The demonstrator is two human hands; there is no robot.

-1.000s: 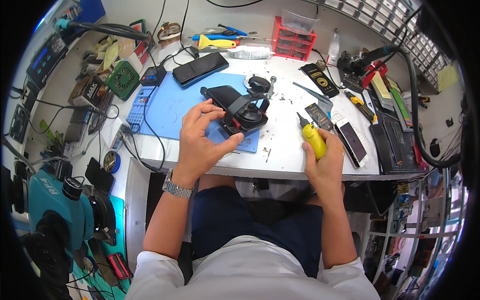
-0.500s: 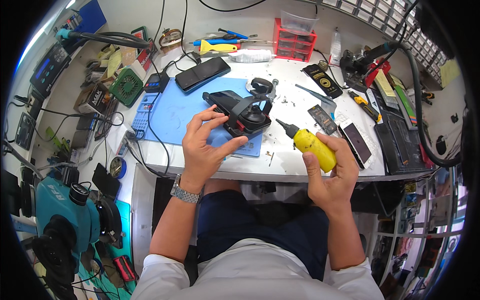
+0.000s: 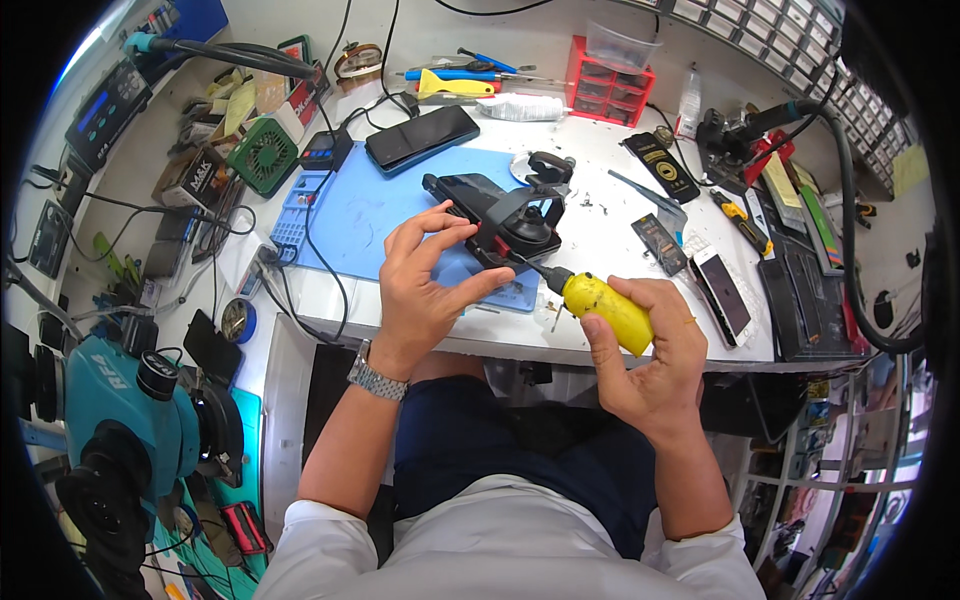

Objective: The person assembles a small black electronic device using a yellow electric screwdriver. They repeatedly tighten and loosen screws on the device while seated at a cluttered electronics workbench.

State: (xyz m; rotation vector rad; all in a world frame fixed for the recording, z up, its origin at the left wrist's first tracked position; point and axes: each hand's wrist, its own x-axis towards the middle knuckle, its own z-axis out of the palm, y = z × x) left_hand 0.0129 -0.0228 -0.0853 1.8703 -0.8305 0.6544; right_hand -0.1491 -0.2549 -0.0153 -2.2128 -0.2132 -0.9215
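Note:
A dark phone with a black clamp strapped round it lies tilted at the right edge of the blue mat. The fingers of my left hand are spread along its near-left side. Two fingertips appear to touch that edge, while the thumb stretches toward the near corner. In my right hand is a yellow squeeze bottle with a black cap and a thin nozzle. Its tip points left at the phone's near edge, very close to it. Whether it touches cannot be made out.
Behind the clamped phone lies another dark phone. To the right are a white phone, a dark phone part and a yellow-black cutter. Red drawers stand at the back. A teal microscope fills the lower left.
My right hand has brought the yellow bottle left, its nozzle now at the phone's near edge. My left hand keeps its place beside the phone. The whole view has shifted slightly.

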